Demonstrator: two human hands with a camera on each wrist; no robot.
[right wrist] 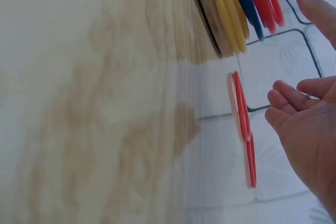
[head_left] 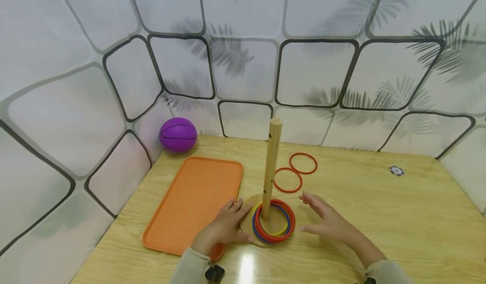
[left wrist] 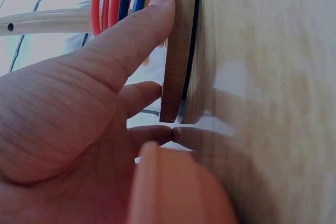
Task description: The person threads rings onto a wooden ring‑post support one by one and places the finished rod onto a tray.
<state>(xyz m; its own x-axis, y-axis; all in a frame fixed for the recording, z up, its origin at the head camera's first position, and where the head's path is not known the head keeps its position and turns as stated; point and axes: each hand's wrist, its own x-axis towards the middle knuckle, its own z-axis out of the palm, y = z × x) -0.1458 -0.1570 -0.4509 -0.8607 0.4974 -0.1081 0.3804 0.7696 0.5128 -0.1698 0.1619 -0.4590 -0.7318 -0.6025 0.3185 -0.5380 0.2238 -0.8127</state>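
Note:
A wooden peg [head_left: 271, 166] stands upright on a round wooden base [head_left: 248, 204]. Several red, blue and yellow rings [head_left: 291, 225] are stacked round its foot. My left hand [head_left: 224, 225] is at the base's left side with its fingers spread. In the left wrist view its thumb [left wrist: 134, 38] touches the base edge beside the rings, and its fingertips are right at the rim. On the right, my right hand [head_left: 330, 223] hovers beside the stack, palm facing it, fingers extended and thumb apart, holding nothing.
An orange tray [head_left: 190, 204] lies left of the base, partly under my left wrist. Behind the peg to the right are two loose red rings [head_left: 287, 180]. A purple ball [head_left: 178, 135] sits in the back left corner, and a poker chip [head_left: 396, 171] lies far right.

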